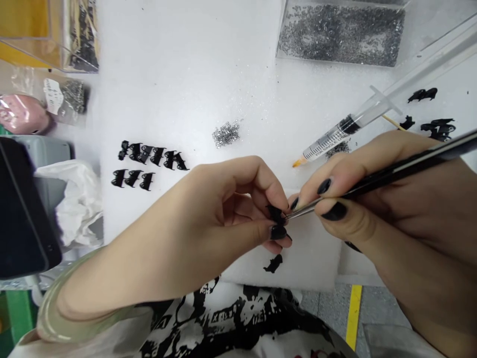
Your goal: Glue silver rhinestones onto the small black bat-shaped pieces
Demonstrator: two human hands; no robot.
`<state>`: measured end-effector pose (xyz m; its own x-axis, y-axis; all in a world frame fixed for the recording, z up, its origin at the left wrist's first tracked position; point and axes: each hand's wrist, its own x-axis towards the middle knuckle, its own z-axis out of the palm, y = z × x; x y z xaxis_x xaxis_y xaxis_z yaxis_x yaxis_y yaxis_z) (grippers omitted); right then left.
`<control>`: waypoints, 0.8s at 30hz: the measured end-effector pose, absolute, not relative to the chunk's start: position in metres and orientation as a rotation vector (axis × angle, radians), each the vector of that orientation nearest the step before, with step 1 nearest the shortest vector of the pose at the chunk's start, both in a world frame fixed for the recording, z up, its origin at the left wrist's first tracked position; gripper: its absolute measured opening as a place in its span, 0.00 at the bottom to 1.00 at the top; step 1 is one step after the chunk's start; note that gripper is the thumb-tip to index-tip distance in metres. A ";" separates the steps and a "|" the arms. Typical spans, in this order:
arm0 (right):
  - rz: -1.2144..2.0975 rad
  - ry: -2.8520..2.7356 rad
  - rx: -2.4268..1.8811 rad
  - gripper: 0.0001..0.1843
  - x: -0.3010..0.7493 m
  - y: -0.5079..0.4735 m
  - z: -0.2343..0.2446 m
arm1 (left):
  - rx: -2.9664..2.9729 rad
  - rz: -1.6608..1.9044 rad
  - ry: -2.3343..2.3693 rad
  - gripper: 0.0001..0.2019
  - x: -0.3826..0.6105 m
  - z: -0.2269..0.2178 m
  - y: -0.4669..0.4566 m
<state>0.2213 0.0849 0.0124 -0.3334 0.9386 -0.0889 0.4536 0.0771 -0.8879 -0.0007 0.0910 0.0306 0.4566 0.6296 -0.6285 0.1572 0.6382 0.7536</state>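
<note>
My left hand (242, 199) pinches a small black bat-shaped piece (275, 214) between thumb and fingers, over a white foam pad (313, 271). In my right hand (357, 214) is a slim black-handled tool (395, 176) with a metal ferrule and a fine point, held like a pen. Its point meets the piece at my left fingertips; the kind of tip is too small to tell. Another black bat-shaped piece (274, 263) lies on the pad just below my left hand. Beyond my right hand lies a syringe (328, 139) with an orange tip and black plunger end.
Two rows of black pieces (152, 156) lie at left. A small pile of silvery beads (226, 134) is in the middle, with a clear bead box (341, 35) behind. More black pieces (437, 129) sit at right. A dark screen-like device (26, 209) and crumpled tissue (80, 204) border the left.
</note>
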 end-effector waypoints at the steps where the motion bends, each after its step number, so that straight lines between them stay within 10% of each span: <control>1: 1.208 -1.833 -1.371 0.08 0.221 0.085 0.012 | 0.857 0.342 1.092 0.05 -0.001 0.031 0.091; 24: 1.410 -1.640 -1.263 0.07 0.217 0.084 0.019 | 0.823 0.308 1.088 0.08 0.001 0.033 0.095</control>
<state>0.2168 0.0840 0.0185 -0.3449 0.9306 -0.1228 0.2608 -0.0307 -0.9649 0.0010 0.0954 0.0329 0.4583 0.5963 -0.6591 0.1622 0.6730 0.7216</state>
